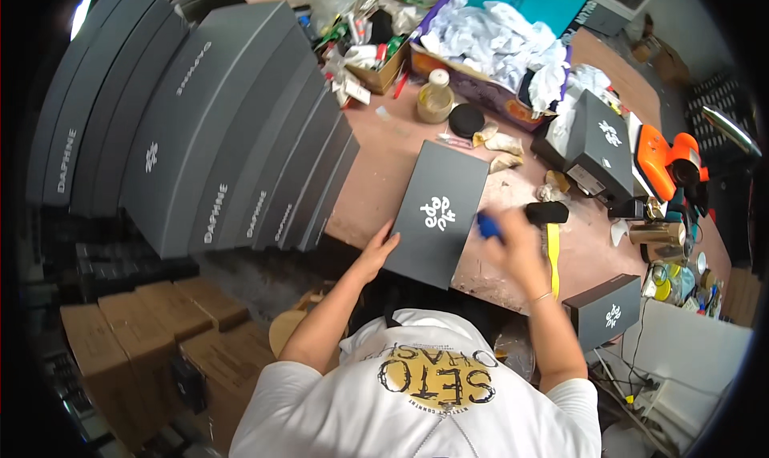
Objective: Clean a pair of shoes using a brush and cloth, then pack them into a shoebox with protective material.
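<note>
While the left hand (375, 254) presses flat, unclenched, on the grey box lid (439, 211) at centre, the right hand (517, 246), 3 o'clock, clenches a blue tool (489, 226); overhanging lid may slip off the table (384, 166).

stacked grey boxes (200, 138), white rags (497, 42), orange tool (669, 162)
</note>
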`<state>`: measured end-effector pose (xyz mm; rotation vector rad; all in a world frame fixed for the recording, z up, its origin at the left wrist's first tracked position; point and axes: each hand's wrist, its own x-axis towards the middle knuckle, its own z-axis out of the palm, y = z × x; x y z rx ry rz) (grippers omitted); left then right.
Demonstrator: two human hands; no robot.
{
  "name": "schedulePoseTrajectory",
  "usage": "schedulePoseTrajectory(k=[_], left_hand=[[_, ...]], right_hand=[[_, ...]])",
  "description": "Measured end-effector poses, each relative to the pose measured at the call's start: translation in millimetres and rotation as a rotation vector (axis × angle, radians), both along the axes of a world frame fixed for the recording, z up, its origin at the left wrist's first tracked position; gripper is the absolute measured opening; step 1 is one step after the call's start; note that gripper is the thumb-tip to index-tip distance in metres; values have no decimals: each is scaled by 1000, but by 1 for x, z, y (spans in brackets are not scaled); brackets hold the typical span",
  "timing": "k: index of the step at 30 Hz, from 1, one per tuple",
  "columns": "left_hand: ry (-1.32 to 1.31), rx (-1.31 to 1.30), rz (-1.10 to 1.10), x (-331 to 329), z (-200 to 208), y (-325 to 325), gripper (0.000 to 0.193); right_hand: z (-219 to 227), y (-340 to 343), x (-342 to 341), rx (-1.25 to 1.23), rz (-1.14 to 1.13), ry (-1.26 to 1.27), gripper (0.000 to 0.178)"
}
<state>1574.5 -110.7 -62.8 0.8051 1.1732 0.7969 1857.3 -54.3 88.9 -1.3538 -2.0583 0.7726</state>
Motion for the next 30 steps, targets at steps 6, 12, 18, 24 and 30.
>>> schedulePoseTrajectory(k=[6, 12, 18, 24, 30], left_hand=[[-508, -261, 211, -17, -18, -5, 87], [462, 308, -44, 10, -17, -3, 55], [481, 375, -6, 5, -15, -2, 53], [510, 358, -37, 6, -8, -6, 53], [502, 382, -25, 12, -13, 1, 52]], right_hand=[[-94, -41, -128, 95, 318, -349, 65], [-110, 139, -124, 224, -165, -472, 61], [-108, 54, -122, 176, -126, -371, 57], [-105, 13, -80, 94, -4, -466, 56], [-132, 132, -80, 177, -443, -457, 50]])
